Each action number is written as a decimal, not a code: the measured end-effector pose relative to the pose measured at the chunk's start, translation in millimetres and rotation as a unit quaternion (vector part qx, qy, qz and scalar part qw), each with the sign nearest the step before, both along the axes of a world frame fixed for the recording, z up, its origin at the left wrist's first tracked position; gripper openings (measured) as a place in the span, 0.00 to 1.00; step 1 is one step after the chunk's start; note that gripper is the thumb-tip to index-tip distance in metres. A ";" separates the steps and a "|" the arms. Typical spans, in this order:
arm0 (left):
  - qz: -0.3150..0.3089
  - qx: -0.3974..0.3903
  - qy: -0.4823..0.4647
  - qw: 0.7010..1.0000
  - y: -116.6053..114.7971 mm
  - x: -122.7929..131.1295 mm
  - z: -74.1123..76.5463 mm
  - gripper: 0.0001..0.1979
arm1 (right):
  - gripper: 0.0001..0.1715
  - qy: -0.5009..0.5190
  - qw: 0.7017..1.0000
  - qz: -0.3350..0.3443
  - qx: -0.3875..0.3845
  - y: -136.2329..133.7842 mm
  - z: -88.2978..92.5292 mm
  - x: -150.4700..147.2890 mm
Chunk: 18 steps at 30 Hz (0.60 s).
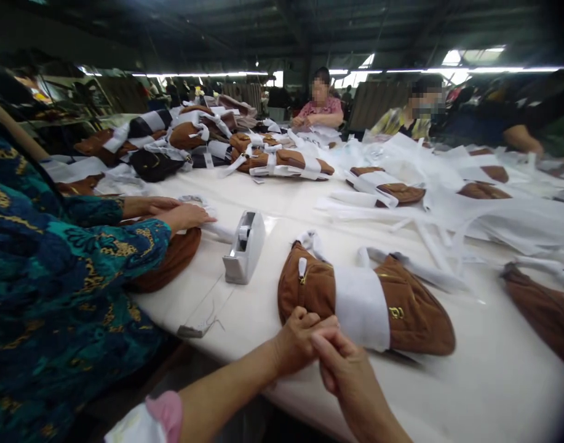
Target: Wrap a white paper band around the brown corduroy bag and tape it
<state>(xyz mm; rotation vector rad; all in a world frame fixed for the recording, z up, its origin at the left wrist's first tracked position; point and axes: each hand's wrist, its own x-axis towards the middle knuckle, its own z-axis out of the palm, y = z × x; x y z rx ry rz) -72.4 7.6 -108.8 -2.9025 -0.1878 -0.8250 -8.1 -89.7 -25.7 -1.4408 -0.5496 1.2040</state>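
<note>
A brown corduroy bag (417, 307) lies right in front of me, with a wide white paper band (362, 301) around its middle. It has gold zips, a small gold emblem and a white-wrapped zip pull. My left hand (297, 341) is closed at the bag's near edge, fingers curled. Against it, my right hand (344, 363) is closed too, thumb and forefinger pinched together. Whatever sits between the fingertips is too small or hidden to make out. White-wrapped straps (309, 243) stick out behind the bag.
A white tape dispenser (247, 249) stands left of the bag. Near the table edge lies a small grey tool (194, 331) with thread. At left, a co-worker's hands (182, 215) rest over another brown bag (171, 264). Wrapped bags (282, 161) and white sheets are heaped behind.
</note>
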 end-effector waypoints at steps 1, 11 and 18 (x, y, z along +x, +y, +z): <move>-0.011 0.001 -0.018 1.000 0.2 0.0 1.0 0.12 | 0.22 -0.006 1.000 -0.025 -0.015 -15.4 -7.0 16.2; -0.043 0.024 -0.097 0.994 2.2 2.1 11.5 0.11 | 0.22 -0.037 0.991 -0.094 -0.084 -31.3 -40.5 56.1; -0.066 0.037 -0.014 0.997 4.3 3.3 19.0 0.06 | 0.20 -0.019 0.980 -0.154 -0.124 -20.2 -33.4 53.7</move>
